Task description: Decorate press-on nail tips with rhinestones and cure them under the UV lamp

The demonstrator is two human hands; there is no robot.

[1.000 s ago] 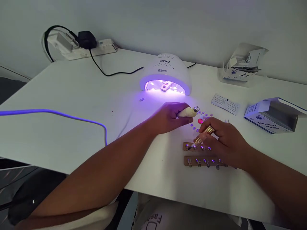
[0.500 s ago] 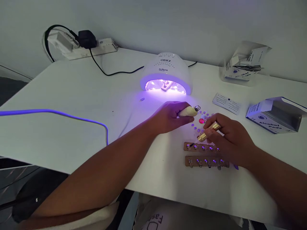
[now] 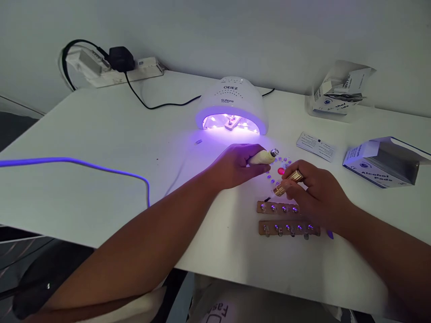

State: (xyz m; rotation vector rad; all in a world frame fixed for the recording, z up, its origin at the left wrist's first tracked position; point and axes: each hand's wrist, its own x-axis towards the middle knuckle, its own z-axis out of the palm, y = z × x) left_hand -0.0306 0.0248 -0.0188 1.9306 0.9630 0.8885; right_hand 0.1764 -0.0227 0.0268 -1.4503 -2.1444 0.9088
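Observation:
My left hand [image 3: 239, 165] is closed around a pale nail polish bottle [image 3: 261, 157], its uncapped neck pointing right. In my right hand [image 3: 314, 188] is a gold brush cap [image 3: 288, 183], pinched between thumb and fingers and slanting down to the left. Its dark bristle tip [image 3: 267, 199] is just above the left end of the upper brown strip [image 3: 278, 207], which carries shiny round studs. My right hand hides that strip's right end. A lower brown strip [image 3: 289, 227] lies nearer me, with several clear nail tips hanging off its studs.
A lit white nail lamp [image 3: 232, 96] stands at the back, a small stand inside it. Small gems circle a red piece [image 3: 280, 171] between my hands. Alcohol pad boxes [image 3: 379, 168] and a printed card [image 3: 315, 146] lie right; a power strip [image 3: 126, 76] sits back left.
The brush tip has risen slightly away from the upper strip's left end. My left hand keeps its grip on the bottle, and the whole view has shifted a little.

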